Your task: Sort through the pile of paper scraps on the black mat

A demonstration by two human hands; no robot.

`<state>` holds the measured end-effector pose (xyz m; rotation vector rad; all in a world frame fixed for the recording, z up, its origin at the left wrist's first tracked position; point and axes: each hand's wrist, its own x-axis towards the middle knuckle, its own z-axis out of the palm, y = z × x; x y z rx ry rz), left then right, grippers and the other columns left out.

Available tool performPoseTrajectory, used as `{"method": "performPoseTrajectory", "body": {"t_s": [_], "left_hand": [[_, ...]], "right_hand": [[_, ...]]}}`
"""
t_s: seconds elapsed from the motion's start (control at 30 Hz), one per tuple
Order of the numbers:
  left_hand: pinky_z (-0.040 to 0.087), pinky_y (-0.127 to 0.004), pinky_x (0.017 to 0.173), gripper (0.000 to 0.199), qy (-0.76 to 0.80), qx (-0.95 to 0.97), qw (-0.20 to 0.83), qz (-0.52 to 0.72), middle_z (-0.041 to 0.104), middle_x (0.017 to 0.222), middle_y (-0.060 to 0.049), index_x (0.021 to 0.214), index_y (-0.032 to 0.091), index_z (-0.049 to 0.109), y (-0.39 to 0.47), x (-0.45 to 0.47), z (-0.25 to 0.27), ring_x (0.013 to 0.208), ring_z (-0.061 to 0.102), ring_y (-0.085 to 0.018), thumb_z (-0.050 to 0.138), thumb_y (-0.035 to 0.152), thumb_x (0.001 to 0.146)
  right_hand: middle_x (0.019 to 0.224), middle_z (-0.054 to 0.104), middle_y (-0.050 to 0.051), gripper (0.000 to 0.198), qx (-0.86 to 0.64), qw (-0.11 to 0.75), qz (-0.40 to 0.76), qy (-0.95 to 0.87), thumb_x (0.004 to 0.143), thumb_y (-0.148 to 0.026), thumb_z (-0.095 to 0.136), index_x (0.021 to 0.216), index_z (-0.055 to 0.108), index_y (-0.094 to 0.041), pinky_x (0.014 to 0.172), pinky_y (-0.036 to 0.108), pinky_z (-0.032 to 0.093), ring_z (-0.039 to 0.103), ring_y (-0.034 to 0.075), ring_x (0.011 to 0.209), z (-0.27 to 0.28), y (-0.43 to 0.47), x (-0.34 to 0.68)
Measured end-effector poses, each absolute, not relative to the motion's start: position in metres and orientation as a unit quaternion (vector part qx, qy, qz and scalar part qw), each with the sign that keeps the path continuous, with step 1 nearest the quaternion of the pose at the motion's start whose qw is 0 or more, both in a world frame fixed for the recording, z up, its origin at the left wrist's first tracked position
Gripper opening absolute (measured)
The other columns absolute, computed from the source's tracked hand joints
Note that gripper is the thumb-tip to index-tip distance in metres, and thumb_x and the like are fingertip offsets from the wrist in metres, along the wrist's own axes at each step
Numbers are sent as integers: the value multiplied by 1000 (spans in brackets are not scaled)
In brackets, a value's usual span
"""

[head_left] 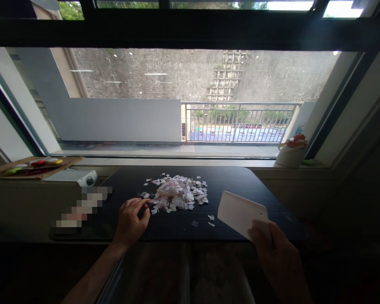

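Note:
A heap of small torn paper scraps (179, 192), mostly white with some pinkish ones, lies on the dark tabletop (234, 181). My left hand (133, 217) rests at the left edge of the heap, fingers bent forward and thumb apart, with nothing visible in it. In my right hand (274, 245) is a flat white scraper (240, 211) with rounded corners and a small hole, gripped by its near right end. It is held tilted right of the heap. A few loose paper bits (211, 218) lie between the scraper and the heap.
A pixelated patch (82, 211) hides something on the table's left side. Beyond it stand a white appliance with a knob (87, 177) and a cardboard sheet (0, 169) bearing coloured items. A white pot (291, 154) sits on the right of the windowsill, below the large window.

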<state>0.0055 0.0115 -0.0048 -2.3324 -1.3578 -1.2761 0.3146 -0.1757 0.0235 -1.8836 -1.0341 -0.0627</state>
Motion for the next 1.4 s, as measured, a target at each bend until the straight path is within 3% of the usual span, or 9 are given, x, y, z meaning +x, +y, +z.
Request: {"method": "performPoseTrajectory", "body": {"t_s": [0.3, 1.4], "left_hand": [[45, -43, 86, 27, -447, -783, 81, -424, 68, 82, -6, 94, 17, 67, 12, 3, -3, 91, 60, -26, 48, 29, 78], [44, -42, 86, 28, -456, -775, 81, -429, 68, 82, -6, 93, 17, 67, 11, 6, -3, 92, 59, -26, 47, 29, 79]], "right_hand": [[65, 64, 2, 31, -749, 488, 36, -446, 82, -49, 45, 86, 59, -22, 54, 27, 47, 62, 20, 59, 23, -167, 307], [64, 60, 0, 31, -732, 545, 98, -398, 74, -49, 53, 80, 60, -19, 55, 28, 46, 57, 19, 59, 29, -161, 310]]}}
